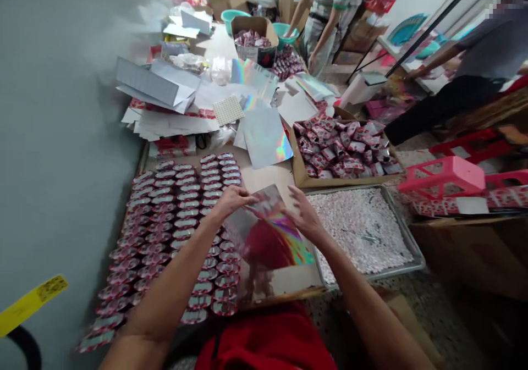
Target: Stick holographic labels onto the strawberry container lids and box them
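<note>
— Grey wall (61,139) fills the left of the frame, beside a crowded pale worktable (256,178). Where are the hands?

— Centre of the frame. The left hand (234,200) pinches a thin, glossy, red-tinged film piece (269,198) by its left side, above a mirror-like sheet with rainbow glints (268,246).

— And the right hand (304,215)?

— Open, fingers spread at the piece's right side (whether they touch it, I can't tell).

— Which step, then?

— Handling that one piece between both hands, I'd judge. Rows of red-and-silvery oval packs (187,223) stand at lower left; a brown cardboard box (350,181) of loose red-and-white packs sits right of centre.

— What would the next move call for?

— Probably a light touch from both sides, lest the film crease.
</note>
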`<move>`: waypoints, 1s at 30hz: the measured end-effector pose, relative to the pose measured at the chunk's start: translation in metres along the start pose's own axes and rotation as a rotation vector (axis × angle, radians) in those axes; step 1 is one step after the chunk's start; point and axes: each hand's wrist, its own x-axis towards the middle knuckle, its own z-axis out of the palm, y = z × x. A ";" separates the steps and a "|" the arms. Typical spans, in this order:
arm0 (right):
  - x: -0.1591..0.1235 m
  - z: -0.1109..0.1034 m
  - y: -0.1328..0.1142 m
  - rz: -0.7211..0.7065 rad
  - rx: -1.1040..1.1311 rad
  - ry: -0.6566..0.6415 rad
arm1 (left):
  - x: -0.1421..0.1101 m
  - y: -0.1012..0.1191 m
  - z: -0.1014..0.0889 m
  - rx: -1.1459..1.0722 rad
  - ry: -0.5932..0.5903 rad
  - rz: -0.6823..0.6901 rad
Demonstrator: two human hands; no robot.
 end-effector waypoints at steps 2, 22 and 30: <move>0.028 0.004 -0.011 -0.160 0.007 -0.113 | -0.009 0.002 0.014 0.006 -0.068 -0.048; -0.067 -0.064 0.003 0.373 0.225 -0.557 | -0.124 0.040 0.155 0.376 0.126 0.207; -0.079 -0.080 0.013 0.454 0.334 -0.727 | -0.153 0.041 0.182 0.411 0.225 0.249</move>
